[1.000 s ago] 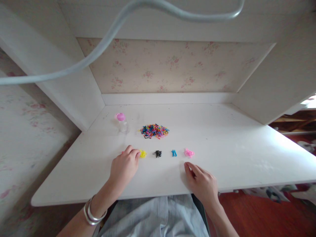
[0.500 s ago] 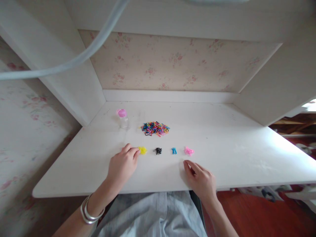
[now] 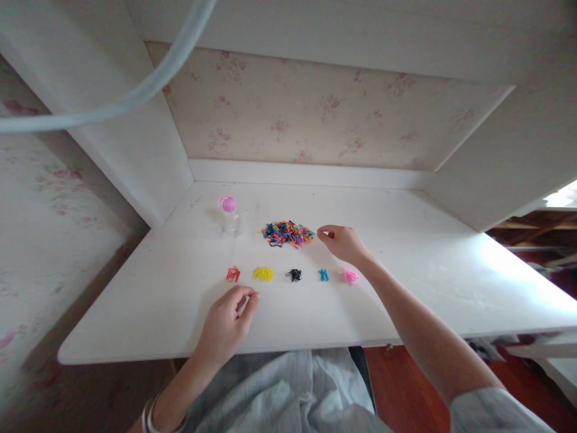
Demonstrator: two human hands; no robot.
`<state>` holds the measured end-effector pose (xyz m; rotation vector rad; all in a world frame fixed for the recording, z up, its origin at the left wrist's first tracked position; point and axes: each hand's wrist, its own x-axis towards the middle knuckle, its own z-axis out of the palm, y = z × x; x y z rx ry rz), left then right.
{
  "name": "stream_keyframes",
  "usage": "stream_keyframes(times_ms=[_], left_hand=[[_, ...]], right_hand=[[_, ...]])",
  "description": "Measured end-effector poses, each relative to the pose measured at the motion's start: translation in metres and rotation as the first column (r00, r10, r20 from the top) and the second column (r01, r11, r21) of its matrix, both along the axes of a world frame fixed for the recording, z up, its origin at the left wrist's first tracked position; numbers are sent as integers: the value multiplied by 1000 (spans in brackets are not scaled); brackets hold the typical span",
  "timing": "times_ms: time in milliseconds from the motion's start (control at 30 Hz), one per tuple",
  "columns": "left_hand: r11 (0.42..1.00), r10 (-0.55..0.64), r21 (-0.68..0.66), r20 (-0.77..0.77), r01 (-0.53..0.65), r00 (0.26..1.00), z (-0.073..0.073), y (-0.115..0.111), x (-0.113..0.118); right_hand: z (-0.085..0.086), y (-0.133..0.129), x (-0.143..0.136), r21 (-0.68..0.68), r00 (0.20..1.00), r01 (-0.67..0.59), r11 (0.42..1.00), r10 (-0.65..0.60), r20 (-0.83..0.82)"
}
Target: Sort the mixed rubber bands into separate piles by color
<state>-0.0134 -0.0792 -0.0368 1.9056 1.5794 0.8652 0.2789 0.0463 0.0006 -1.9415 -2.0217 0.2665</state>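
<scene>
A mixed heap of small colourful bands (image 3: 287,234) lies mid-table. In front of it runs a row of small piles: red (image 3: 233,274), yellow (image 3: 264,274), black (image 3: 294,275), blue (image 3: 323,275) and pink (image 3: 350,276). My right hand (image 3: 343,242) is at the heap's right edge, thumb and fingertips pinched together; anything between them is too small to make out. Nearer the table's front, my left hand (image 3: 229,319) rests below the red and yellow piles, fingers curled and tips close together, and whether it holds something cannot be seen.
A clear bottle with a pink lid (image 3: 229,205) stands behind and left of the heap. The white table (image 3: 148,300) has panels on both sides and a low ledge at the back. A white cable or tube (image 3: 135,102) crosses the upper left.
My right hand has moved forward from below the pink pile to the mixed heap. My left hand has drawn back from the yellow pile, and the red pile now shows.
</scene>
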Motion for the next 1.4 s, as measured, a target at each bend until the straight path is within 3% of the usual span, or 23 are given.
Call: stream_keyframes(times_ms=[100, 200, 400, 767, 1200, 1300, 1400], left_hand=[[1000, -12, -27, 46, 14, 999, -2, 2, -2], [999, -30, -25, 50, 32, 998, -3, 2, -3], [999, -49, -22, 27, 50, 998, -3, 1, -3], [999, -42, 3, 20, 42, 999, -3, -1, -5], [999, -46, 27, 24, 45, 999, -6, -1, -5], [997, -59, 43, 16, 58, 998, -5, -1, -6], [997, -63, 44, 17, 62, 998, -4, -2, -5]], right_hand=[[-10, 42, -1, -62, 999, 27, 998, -25, 43], [-21, 62, -3, -116, 998, 30, 993, -23, 63], [-35, 71, -3, -152, 994, 44, 987, -28, 105], [-37, 88, -1, -174, 997, 37, 984, -24, 79], [-14, 69, 5, -81, 990, 106, 991, -113, -86], [-7, 49, -5, -8, 985, 130, 991, -130, -115], [-5, 10, -29, 68, 984, 93, 993, -81, -156]])
